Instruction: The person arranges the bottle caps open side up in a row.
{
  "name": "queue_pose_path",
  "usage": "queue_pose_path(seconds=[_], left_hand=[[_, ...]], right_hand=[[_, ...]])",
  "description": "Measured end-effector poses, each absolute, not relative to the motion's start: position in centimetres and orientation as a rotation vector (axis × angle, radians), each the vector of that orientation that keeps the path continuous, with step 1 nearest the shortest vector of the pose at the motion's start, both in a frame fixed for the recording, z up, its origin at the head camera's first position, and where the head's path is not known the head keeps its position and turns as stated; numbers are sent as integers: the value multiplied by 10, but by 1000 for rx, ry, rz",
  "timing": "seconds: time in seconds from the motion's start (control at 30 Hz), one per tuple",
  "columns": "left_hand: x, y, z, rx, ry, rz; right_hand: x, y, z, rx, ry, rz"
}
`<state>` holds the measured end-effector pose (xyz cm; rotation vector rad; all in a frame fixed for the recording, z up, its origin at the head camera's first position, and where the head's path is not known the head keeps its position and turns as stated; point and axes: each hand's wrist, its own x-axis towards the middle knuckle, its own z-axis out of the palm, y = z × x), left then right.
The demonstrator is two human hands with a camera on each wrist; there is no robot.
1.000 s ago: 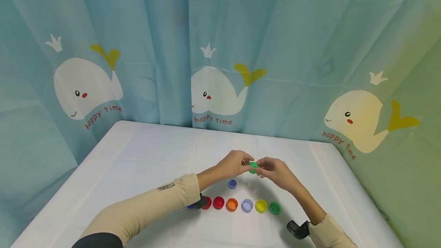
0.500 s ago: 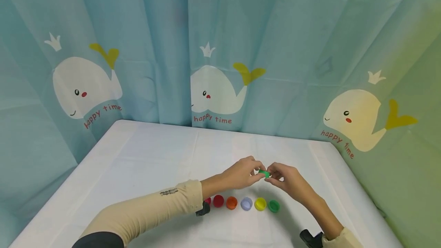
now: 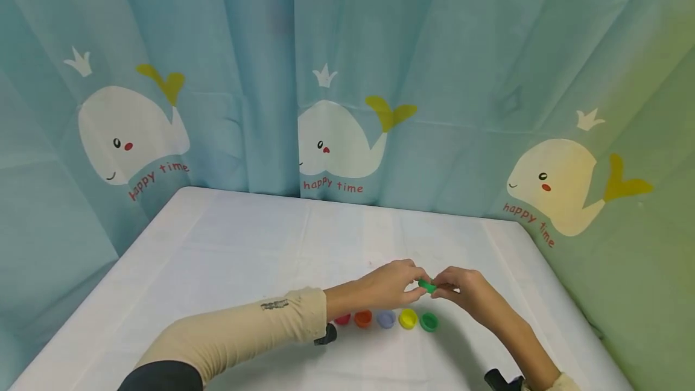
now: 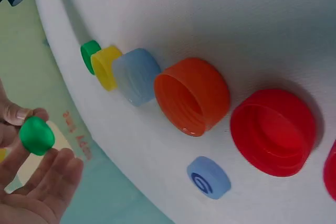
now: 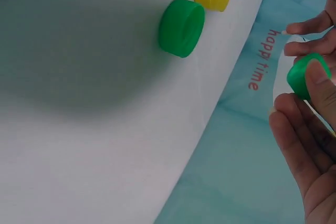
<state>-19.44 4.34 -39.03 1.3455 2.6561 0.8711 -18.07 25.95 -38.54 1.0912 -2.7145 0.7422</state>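
Between my two hands, above the table, is a small green bottle cap. My left hand pinches it from the left with thumb and fingers. From the other side my right hand pinches it too; in the right wrist view a thumb lies across the green cap. Below stands a row of upturned caps: green, yellow, pale blue, orange and red. A small blue cap with a swirl mark lies behind the row, hidden by my left hand in the head view.
The white-covered table reaches back to a blue-green curtain printed with whales. Another red cap is cut off at the left wrist view's edge. My left sleeve covers the row's left end in the head view.
Both hands have moved right and closer to me, carrying the green cap, which has tilted from face-on to nearly edge-on. My left arm has come to cover the swirl-marked blue cap.
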Motion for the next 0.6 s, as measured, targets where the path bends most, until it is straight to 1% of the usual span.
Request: queue_pose_path(seconds=[0.13,0.27,0.43,0.6], left_hand=[[-192,51,-390,1364,2710,619],[-193,59,-395,1411,2736,382],[-196,70,-399,1432,2697,288],[-192,84,-402,1420,2641,248]], right_hand=[[-176,264,-389,1133,-2678,686],[-174,269,-393,1076,-2732,657],[-169,275,-395,968,-2864,709],[-158,282,-395,938,-2948,692]])
